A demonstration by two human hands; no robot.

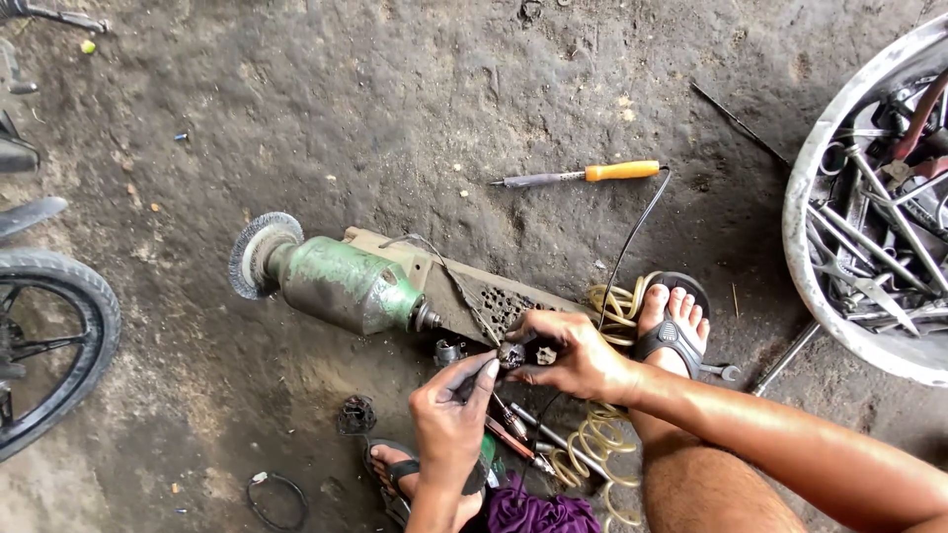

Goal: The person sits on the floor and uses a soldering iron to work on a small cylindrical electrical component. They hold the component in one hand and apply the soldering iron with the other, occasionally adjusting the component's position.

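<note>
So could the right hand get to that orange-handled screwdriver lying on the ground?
Probably yes: the screwdriver lies alone on bare floor beyond the grinder, nothing covering it. But the right hand is gripping a small metal part.

Repair workshop: oily dirt floor (415, 89), bench grinder (331, 276), tub of wrenches (805, 247) (motorbike wheel (49, 345) alongside)

Worn green-painted metal grinder (341, 284)

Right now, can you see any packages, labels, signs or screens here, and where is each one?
None in view. No package, label, sign or screen shows on the dirt floor, the green grinder, the tool tub or the small metal part between the left hand and right hand.
</note>
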